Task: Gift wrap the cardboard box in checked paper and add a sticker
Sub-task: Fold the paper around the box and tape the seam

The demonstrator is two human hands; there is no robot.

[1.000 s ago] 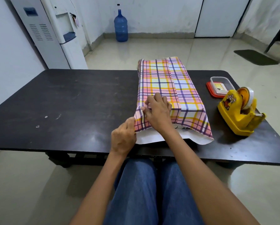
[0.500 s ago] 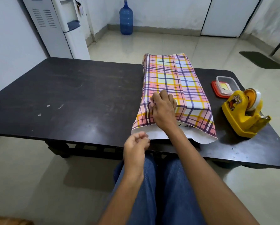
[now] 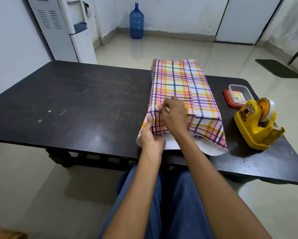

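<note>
Cardboard box is hidden inside the checked paper [image 3: 177, 83], right of centre on the counter [image 3: 75, 104], with its open near end close to the front edge. Left hand [image 3: 151, 137] has fingers [image 3: 150, 121] pinching the near-left flap, and right hand [image 3: 175, 114] pinches the fold at the top corner. Risks: uneven pull skews or tears that crease. Tape dispenser [image 3: 255, 125] is well apart, so freeing a hand likely lets the fold spring open.

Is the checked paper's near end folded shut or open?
Open: the checked paper gapes at its near end, white inside showing; left hand and right hand pinch one corner.
</note>
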